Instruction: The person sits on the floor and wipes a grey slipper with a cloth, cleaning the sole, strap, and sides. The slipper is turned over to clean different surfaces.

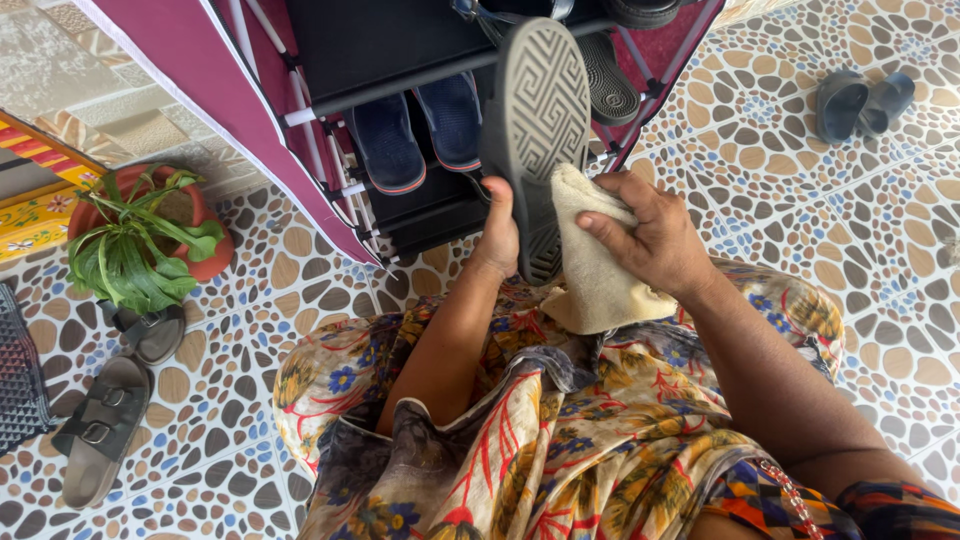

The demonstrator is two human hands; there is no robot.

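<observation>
Item in hand: a dark shoe (535, 120), sole turned toward the camera, is being held up in front of the shoe rack (400, 50).
Long axis: the shoe is running from its lower end at the hands up and slightly right to its upper end near the rack's crossbar.
Left hand (497, 235): it is gripping the shoe's lower end from the left edge, thumb lying on the sole, fingers wrapped behind and out of sight.
Right hand (650, 235): it is pinching a beige cloth (595, 270) between thumb and fingers, pressing it against the sole's right edge.
Bearing of shoe from grips: the sole is extending up and away from both hands; most of its tread is lying above the cloth.
Nearer hand: both are touching the lower end; the right is carrying the cloth.
Surroundings: a potted plant (140, 235) and sandals (105, 420) are sitting on the tiled floor (800, 200) to the left.
</observation>
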